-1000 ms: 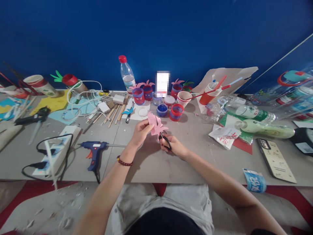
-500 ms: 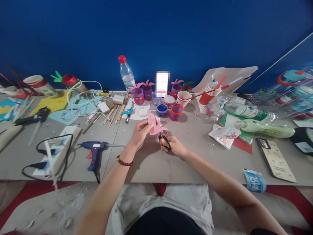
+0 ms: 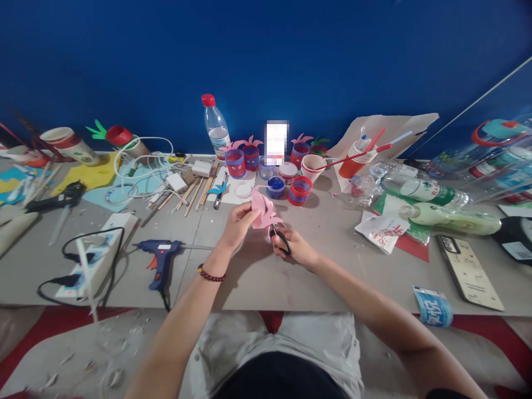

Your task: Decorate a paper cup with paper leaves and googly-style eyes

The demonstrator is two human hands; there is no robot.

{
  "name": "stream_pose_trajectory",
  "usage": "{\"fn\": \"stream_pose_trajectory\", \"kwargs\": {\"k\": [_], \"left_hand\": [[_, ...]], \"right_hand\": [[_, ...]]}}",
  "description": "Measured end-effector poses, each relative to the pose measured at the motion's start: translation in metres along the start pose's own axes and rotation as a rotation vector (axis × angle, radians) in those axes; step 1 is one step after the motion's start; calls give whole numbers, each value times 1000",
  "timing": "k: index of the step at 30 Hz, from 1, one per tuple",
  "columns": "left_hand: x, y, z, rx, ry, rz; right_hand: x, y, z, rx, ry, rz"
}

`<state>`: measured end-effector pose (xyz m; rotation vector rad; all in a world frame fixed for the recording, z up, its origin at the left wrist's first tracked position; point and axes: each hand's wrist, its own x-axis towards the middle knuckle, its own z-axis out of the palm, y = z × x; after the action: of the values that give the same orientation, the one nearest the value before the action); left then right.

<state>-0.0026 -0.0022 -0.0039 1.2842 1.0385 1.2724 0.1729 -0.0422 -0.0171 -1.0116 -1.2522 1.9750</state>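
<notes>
Pinched in my left hand point(image 3: 241, 221) is a piece of pink paper point(image 3: 261, 211) with curved, leaf-like points cut into it. My right hand point(image 3: 293, 246) grips black-handled scissors point(image 3: 282, 240), its fingers wrapped about the handles. The blades meet the lower right edge of the paper and are partly hidden by it. Just beyond the paper stand an open jar of blue paint point(image 3: 275, 187) and a red and purple ring-shaped cup point(image 3: 300, 190). Further back, painted cups point(image 3: 235, 163) carry pink paper leaves.
A blue glue gun point(image 3: 160, 260) and a white power strip point(image 3: 100, 255) lie to the left. A red-capped bottle point(image 3: 216, 130) stands by the wall. Plastic bottles point(image 3: 424, 188), a phone point(image 3: 469, 271) and a blue wrapper point(image 3: 433, 306) are on the right.
Almost nothing differs. Both hands, the pink paper and the scissors keep nearly the same position.
</notes>
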Motion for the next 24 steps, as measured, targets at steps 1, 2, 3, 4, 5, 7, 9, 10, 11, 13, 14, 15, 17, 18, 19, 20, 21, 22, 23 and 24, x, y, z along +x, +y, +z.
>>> {"fn": "stream_pose_trajectory", "kwargs": {"k": [1, 2, 3, 4, 5, 7, 9, 10, 11, 13, 14, 15, 17, 18, 19, 20, 21, 22, 23, 24], "left_hand": [[0, 0, 0, 0, -1, 4], [0, 0, 0, 1, -3, 8], [0, 1, 0, 1, -5, 10], [0, 2, 0, 2, -8, 11], [-1, 3, 0, 1, -11, 11], [-1, 4, 1, -4, -15, 9], [-1, 5, 1, -7, -15, 5], [-1, 4, 2, -10, -15, 3], [-1, 4, 2, -13, -14, 2], [-1, 3, 3, -15, -13, 4], [-1, 2, 3, -15, -12, 6], [-1, 2, 3, -12, -13, 6], [-1, 2, 3, -9, -17, 2], [-1, 2, 3, -10, -20, -2], [-2, 3, 3, -12, -23, -5], [-2, 4, 4, -12, -28, -6], [-2, 4, 4, -13, -32, -5], [-2, 5, 4, -13, -36, -2], [-2, 6, 4, -11, -40, 1], [-2, 6, 4, -8, -43, 4]], "right_hand": [[0, 0, 0, -1, 0, -1], [0, 0, 0, 1, 1, -2], [0, 1, -1, 5, 1, -3], [0, 1, -1, 9, 0, -3], [0, 1, -1, 12, 0, -2], [0, 2, -1, 11, 0, 1], [0, 2, -1, 0, 0, 5], [0, 2, -1, -6, 2, 3], [0, 1, 0, -9, 2, 1], [0, 1, 1, -6, 1, -3], [0, 0, 1, -2, 0, -3], [0, 0, 1, 2, -3, 0], [0, 0, 1, 9, -7, 2], [1, 1, 1, 10, -10, 1], [1, 1, 0, 11, -13, 0], [1, 1, 0, 8, -16, -3], [1, 2, -1, 2, -21, -6], [1, 2, -1, -6, -23, -8], [1, 2, -1, -15, -24, -10], [1, 2, -1, -22, -23, -11]]}}
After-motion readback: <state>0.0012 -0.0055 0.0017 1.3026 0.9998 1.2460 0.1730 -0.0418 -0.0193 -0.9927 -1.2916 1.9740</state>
